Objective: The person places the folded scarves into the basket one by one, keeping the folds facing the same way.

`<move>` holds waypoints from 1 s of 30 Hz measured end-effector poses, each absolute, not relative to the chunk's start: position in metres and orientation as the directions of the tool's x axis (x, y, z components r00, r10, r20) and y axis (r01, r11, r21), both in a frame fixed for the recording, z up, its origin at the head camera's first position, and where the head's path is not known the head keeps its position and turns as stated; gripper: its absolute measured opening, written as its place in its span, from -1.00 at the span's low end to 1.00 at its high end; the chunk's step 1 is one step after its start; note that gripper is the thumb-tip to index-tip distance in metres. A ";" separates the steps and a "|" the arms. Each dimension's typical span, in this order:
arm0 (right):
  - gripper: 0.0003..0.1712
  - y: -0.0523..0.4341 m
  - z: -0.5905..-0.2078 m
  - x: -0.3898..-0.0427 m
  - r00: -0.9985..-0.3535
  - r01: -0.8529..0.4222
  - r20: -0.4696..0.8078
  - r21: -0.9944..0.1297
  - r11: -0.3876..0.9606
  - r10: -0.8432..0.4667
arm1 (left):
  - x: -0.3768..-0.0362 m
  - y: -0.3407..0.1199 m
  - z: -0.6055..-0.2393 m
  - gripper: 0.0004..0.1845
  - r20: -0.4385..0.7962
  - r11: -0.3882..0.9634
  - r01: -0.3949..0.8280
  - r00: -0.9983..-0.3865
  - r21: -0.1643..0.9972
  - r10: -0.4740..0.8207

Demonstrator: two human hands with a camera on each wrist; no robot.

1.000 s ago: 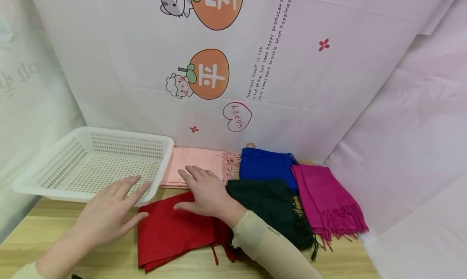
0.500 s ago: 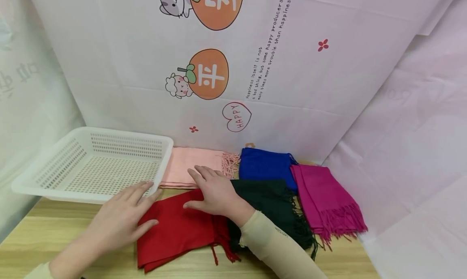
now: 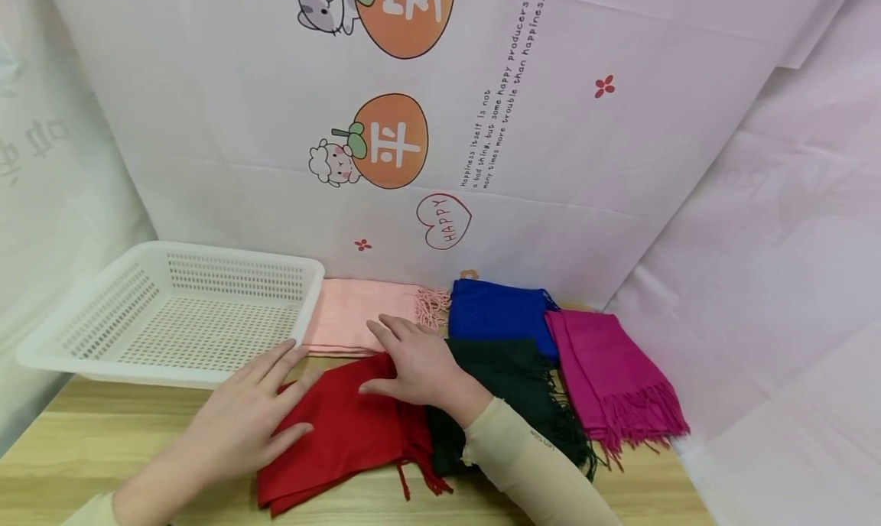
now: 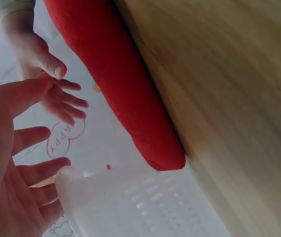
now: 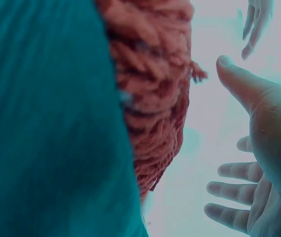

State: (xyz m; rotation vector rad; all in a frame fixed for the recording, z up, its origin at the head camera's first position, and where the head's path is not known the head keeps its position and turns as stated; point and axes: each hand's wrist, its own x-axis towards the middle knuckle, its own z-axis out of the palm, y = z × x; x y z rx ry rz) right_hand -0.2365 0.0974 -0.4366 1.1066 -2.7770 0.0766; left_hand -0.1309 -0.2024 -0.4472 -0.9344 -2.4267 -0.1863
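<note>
Now I am laying both open hands, left grip (image 3: 244,423) and right grip (image 3: 420,365), flat on the folded red fringed scarf (image 3: 337,434), holding nothing.

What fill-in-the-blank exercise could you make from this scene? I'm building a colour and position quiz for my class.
1. Both hands lie over the ____ scarf.
2. The perforated white basket holds ____ scarves.
3. The pink scarf lies between the basket and the ____ scarf.
4. The right hand and the left hand both have their fingers ____.

Missing words: red; no; blue; straight
</note>
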 end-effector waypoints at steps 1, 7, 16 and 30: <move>0.23 0.099 -0.437 -0.237 -0.716 -0.688 0.156 0.006 0.726 -0.680 | -0.131 -0.201 -0.447 -0.16 0.518 0.748 0.661 -0.621 -0.057 0.588; 0.23 0.106 -0.437 -0.239 -0.727 -0.682 0.122 -0.010 0.732 -0.676 | -0.130 -0.192 -0.447 -0.18 0.501 0.727 0.683 -0.606 -0.072 0.618; 0.22 0.116 -0.439 -0.245 -0.714 -0.694 0.108 0.018 0.719 -0.692 | -0.128 -0.182 -0.452 -0.17 0.472 0.686 0.721 -0.574 -0.097 0.669; 0.21 0.124 -0.429 -0.255 -0.695 -0.717 0.027 0.050 0.695 -0.719 | -0.120 -0.171 -0.457 -0.23 0.381 0.672 0.735 -0.598 -0.092 0.705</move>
